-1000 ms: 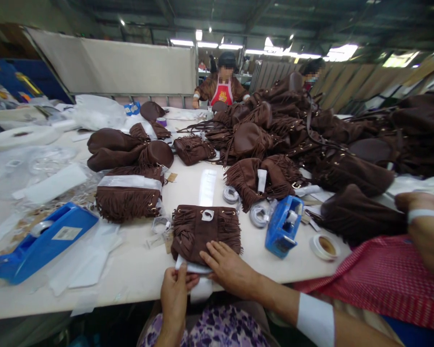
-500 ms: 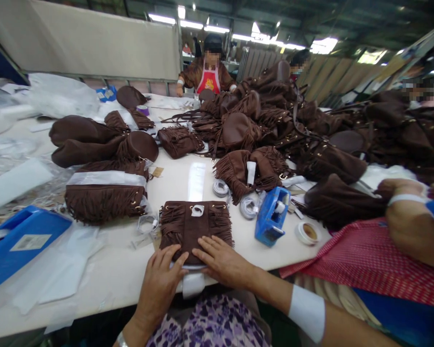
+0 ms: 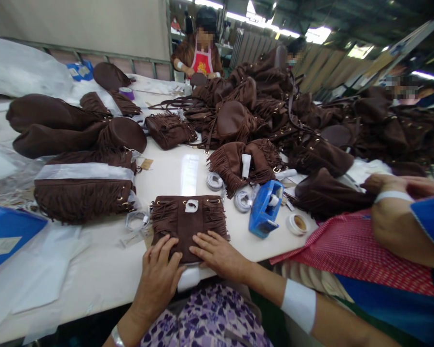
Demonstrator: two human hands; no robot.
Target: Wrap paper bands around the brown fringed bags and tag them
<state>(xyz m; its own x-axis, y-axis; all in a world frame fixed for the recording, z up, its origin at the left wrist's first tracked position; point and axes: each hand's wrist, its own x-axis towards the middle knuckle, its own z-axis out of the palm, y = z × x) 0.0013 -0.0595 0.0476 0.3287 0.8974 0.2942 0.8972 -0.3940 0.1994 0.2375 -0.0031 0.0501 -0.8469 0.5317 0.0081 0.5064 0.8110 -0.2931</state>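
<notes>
Fringed bag: a dark brown fringed handbag (image 3: 188, 221) lies flat on the table (image 3: 104, 270), close to the near edge; its lower corners are covered by fingers, its underside is out of sight.
Left hand: the left hand (image 3: 161, 270) rests palm down on the bag's lower left, fingers loosely spread and slightly bent, gripping nothing visible.
Right hand: the right hand (image 3: 217, 253) lies flatter on the lower right, fingers extended, nothing grasped; its thumb is hard to make out.
White pieces: a small curled white wrap (image 3: 191, 206) sits at the bag's top; a white strip (image 3: 188, 279) shows below it, partly hidden by the bag and left hand.
Tape dispensers: one blue dispenser (image 3: 264, 209) stands right of the bag; a larger blue dispenser (image 3: 18, 229) is cut off by the left border.
Bag heap: brown bags (image 3: 253, 103) overlap too much to count.
Neighbour: a co-worker's arm (image 3: 394, 217) is cropped at right.
Writing: the larger dispenser's white label (image 3: 3, 246) and the yellow print on the red apron (image 3: 202, 62) are unreadable.
</notes>
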